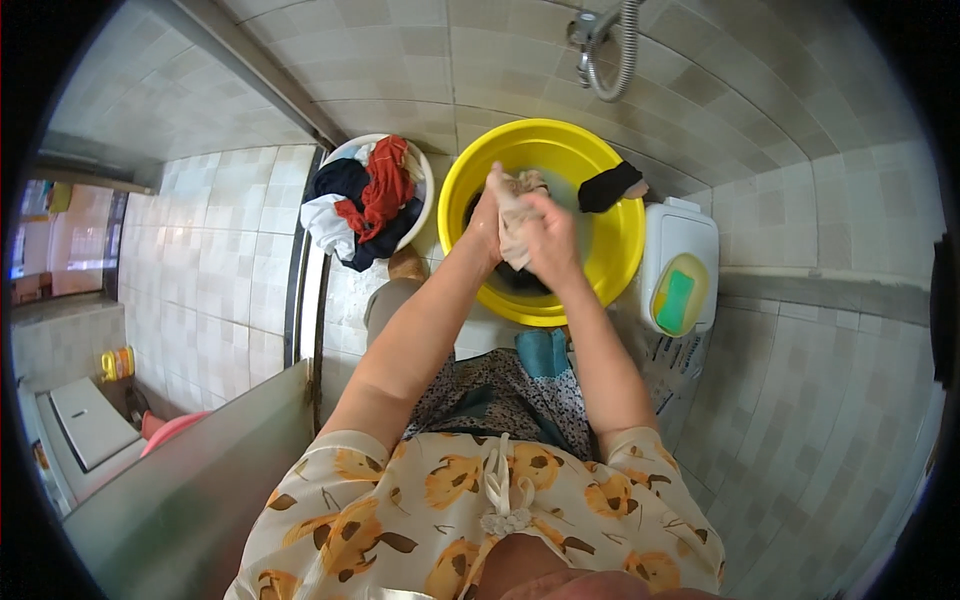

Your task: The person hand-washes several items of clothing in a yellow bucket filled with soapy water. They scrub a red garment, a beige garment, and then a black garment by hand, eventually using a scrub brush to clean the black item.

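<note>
Over the yellow basin (pixel 460 160), both my hands are on a wet-looking beige cloth (pixel 515 230), bunched between them. My left hand (pixel 486 222) holds the cloth from its left side, thumb side up. My right hand (pixel 553 242) is closed on the cloth's right side, its fingers curled. Which kind of garment it is, I cannot tell. Below my hands, dark fabric (pixel 525 280) lies in cloudy water in the basin, partly hidden by them. A black sock-like piece (pixel 606 188) with a beige end hangs over the basin's right rim.
Left of the basin stands a white tub (pixel 428 195) heaped with red, navy and white clothes (pixel 378 200). To the right, a green soap bar (pixel 676 298) in a yellowish dish rests on a white lidded container (pixel 690 230). A shower hose (pixel 625 55) hangs on the tiled wall.
</note>
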Available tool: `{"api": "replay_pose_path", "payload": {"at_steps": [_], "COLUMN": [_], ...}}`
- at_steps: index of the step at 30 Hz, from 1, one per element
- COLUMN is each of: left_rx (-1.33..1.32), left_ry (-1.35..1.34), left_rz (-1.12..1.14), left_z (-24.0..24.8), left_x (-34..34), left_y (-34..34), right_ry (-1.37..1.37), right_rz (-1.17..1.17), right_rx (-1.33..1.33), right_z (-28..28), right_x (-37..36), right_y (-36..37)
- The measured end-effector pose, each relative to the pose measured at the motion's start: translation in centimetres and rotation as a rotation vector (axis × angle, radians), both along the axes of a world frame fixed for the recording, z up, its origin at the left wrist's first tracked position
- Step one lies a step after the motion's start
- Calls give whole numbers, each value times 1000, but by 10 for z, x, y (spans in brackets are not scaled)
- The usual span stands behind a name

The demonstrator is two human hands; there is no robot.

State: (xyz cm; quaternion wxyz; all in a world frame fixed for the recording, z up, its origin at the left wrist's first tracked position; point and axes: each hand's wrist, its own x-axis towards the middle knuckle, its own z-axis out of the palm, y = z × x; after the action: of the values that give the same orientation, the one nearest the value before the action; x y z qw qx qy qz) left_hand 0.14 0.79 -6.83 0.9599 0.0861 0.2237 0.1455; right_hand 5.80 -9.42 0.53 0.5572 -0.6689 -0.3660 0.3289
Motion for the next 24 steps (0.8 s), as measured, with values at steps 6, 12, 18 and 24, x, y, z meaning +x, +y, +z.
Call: {"api": "replay_pose_path", "payload": {"at_steps": [6,12,18,24], "left_rx": [356,86,578,16], "left_ry": [-158,346,98,208], "left_rz": [176,129,244,42], "left_z": [-15,32,-79,54], "left_x": [6,24,1,7], "left_y": [-17,-31,5,-23], "right_ry": [-788,-762,-772,-485], "right_rz": [-108,-407,-29,-401], "right_rx": [-80,-355,-19,-251], "right_z": [-1,-23,6,-61], "right_x": [-26,39,-48,68], "right_y": [10,15,22,22]}}
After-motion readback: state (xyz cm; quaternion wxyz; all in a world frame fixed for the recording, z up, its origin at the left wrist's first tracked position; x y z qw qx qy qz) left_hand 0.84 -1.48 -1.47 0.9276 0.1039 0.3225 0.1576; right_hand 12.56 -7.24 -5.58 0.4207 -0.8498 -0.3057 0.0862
